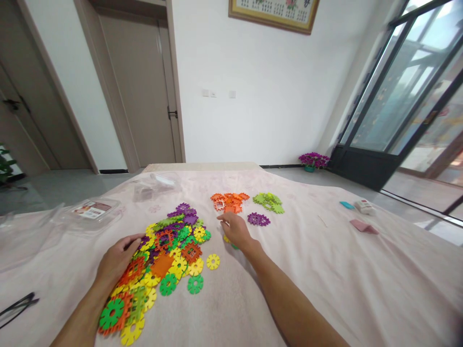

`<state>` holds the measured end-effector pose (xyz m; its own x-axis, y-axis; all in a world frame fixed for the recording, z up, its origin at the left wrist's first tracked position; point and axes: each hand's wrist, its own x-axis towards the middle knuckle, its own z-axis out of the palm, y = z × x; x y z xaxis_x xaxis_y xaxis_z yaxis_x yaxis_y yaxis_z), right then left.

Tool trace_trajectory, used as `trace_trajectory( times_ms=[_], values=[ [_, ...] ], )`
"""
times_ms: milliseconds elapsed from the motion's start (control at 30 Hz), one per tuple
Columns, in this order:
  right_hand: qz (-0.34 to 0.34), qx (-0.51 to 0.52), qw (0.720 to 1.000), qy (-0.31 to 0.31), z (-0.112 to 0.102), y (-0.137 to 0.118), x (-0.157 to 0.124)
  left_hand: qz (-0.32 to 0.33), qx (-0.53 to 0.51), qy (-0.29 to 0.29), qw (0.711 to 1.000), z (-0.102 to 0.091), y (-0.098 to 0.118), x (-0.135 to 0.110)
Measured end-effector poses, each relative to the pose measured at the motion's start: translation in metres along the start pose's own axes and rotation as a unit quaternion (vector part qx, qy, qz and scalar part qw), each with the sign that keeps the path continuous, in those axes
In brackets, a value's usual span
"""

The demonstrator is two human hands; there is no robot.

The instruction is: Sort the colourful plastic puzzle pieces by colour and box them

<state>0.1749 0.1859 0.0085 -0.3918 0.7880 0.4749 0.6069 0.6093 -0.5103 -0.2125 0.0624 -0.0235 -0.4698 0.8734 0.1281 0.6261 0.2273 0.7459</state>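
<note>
A big mixed heap of plastic interlocking discs and squares (162,255), in yellow, green, purple and orange, lies on the pale pink cloth (325,279). My left hand (117,260) rests on the heap's left side, fingers curled loosely over the pieces. My right hand (236,230) reaches forward with fingers bent, just short of a small orange pile (229,201). A yellow piece and a green one peek out from under that hand. Beyond it lie a light green pile (269,201) and a few purple pieces (258,219). A lone yellow disc (213,261) sits between heap and arm.
A clear plastic bag with a label (90,212) lies at the left, another clear bag (155,185) further back. Dark glasses (16,306) sit at the left edge. A pink item (363,226), a white box (364,206) and a blue piece (346,205) lie at the right.
</note>
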Motion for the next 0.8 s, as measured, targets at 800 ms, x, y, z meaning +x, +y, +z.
trace_trajectory(
  times_ms=[800],
  values=[
    [-0.233, 0.017, 0.961, -0.145, 0.024, -0.061, -0.022, -0.004, 0.011, 0.009, 1.0, -0.001, 0.003, -0.002]
  ],
)
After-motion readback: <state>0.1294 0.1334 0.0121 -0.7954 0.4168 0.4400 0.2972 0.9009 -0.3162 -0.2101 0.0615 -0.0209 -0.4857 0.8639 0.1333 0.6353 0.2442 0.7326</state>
